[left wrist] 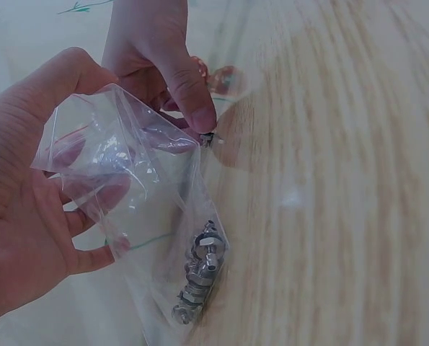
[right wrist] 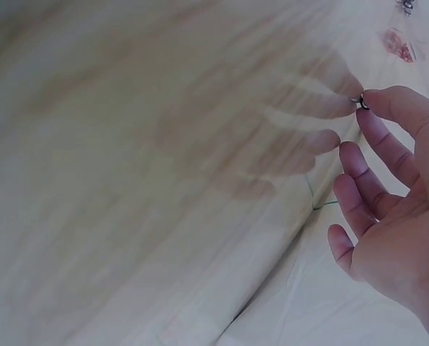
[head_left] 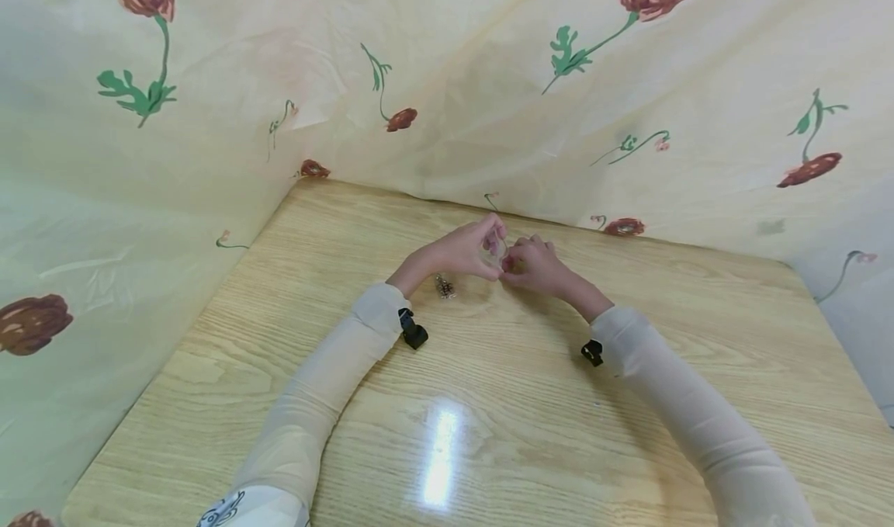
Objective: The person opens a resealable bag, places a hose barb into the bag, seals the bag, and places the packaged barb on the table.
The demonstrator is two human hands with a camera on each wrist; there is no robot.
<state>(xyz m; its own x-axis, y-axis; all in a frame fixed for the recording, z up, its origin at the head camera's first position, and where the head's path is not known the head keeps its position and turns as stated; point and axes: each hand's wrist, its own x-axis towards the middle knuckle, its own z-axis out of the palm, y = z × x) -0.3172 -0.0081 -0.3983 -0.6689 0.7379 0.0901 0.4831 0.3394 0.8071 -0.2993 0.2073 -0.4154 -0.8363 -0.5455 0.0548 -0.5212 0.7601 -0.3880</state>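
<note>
My left hand (head_left: 464, 249) holds a clear plastic bag (left wrist: 153, 173) by its upper part, the thumb at one edge and the fingers on the far side, partly seen through the film. Several shiny small metal hose clamps (left wrist: 201, 274) lie bunched in the bag's lower corner, close over the tabletop. My right hand (head_left: 538, 267) is just right of the bag. In the right wrist view its thumb and index finger pinch one small metal hose clamp (right wrist: 363, 102) at the fingertips, while the other fingers are loosely bent. In the left wrist view that clamp is mostly hidden by the thumb.
The wood-grain table (head_left: 489, 403) extends around both arms, with a bright light reflection near its front. A flower-printed cloth (head_left: 475, 84) hangs along the back and left edges, close behind the hands. Black straps (head_left: 412, 329) sit on both wrists.
</note>
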